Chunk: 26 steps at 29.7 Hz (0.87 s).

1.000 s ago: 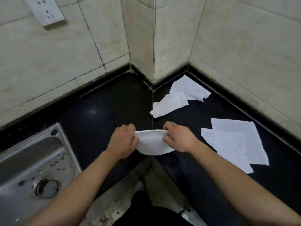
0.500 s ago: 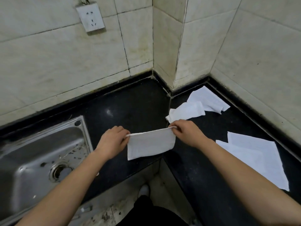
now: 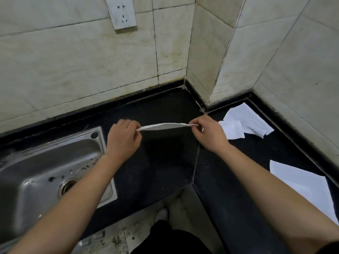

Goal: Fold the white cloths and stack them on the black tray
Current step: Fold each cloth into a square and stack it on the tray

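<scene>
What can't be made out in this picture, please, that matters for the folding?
- No black tray shows anywhere in the head view.
- held cloth, pinched between left hand and right hand: seen edge-on, folds unreadable.
- flat cloths at right: cut by frame edge and forearm, count unclear.

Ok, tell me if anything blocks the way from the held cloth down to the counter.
Nothing visible does. The left hand and right hand pinch the white cloth by its ends above the black counter. The sink lies to the left, the loose cloths to the right. No black tray is in view.
</scene>
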Each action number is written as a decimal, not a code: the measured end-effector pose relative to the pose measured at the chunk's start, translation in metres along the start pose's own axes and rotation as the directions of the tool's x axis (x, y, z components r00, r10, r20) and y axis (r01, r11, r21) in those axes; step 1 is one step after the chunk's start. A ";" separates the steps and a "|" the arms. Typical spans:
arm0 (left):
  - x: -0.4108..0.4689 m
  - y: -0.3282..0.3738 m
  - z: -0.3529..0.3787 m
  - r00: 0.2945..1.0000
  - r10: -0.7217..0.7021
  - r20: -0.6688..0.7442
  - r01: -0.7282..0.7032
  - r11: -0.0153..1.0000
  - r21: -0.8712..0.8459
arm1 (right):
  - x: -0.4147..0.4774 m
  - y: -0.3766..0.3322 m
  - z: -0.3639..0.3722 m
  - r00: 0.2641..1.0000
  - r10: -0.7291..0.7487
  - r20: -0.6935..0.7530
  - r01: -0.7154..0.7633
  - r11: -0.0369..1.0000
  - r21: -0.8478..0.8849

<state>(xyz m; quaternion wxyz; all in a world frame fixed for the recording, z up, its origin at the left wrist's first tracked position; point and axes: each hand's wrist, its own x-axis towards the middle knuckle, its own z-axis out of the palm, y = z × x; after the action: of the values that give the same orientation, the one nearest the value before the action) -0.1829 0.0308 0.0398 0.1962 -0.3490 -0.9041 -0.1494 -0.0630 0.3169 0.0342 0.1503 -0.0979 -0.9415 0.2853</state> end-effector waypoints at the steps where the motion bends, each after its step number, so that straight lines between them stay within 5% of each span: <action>1: -0.013 -0.002 0.007 0.999 0.006 0.040 -0.006 1.000 0.001 | -0.007 0.005 0.010 0.998 0.000 0.066 0.003 0.999 -0.040; 4: -0.064 -0.005 0.031 0.972 0.014 0.235 -0.014 1.000 -0.003 | -0.039 0.021 0.039 0.954 0.026 0.297 0.026 0.985 -0.168; 9: -0.153 0.004 0.061 0.832 0.017 0.555 0.000 1.000 -0.031 | -0.104 0.036 0.079 0.792 0.031 0.610 0.161 0.953 -0.257; 12: -0.191 0.016 0.065 0.757 0.047 0.652 -0.024 0.999 -0.044 | -0.132 0.038 0.088 0.738 0.030 0.675 0.218 0.935 -0.280; 18: -0.212 0.019 0.067 0.741 0.036 0.671 0.046 0.993 -0.104 | -0.148 0.046 0.089 0.694 0.004 0.720 0.285 0.917 -0.280; 22: -0.195 0.017 0.060 0.724 -0.051 0.688 0.216 0.964 -0.156 | -0.131 0.045 0.084 0.729 0.065 0.682 0.111 0.971 -0.211; 26: -0.163 0.010 0.060 0.648 -0.288 0.705 0.571 0.796 -0.200 | -0.098 0.046 0.084 0.792 0.254 0.556 -0.278 0.960 -0.043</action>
<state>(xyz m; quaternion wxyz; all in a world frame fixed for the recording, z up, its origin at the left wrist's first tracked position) -0.0802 -0.0312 -0.0864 -0.2446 -0.1804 -0.9200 -0.2475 0.0048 0.2859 -0.0808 -0.1693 -0.1390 -0.9149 0.3390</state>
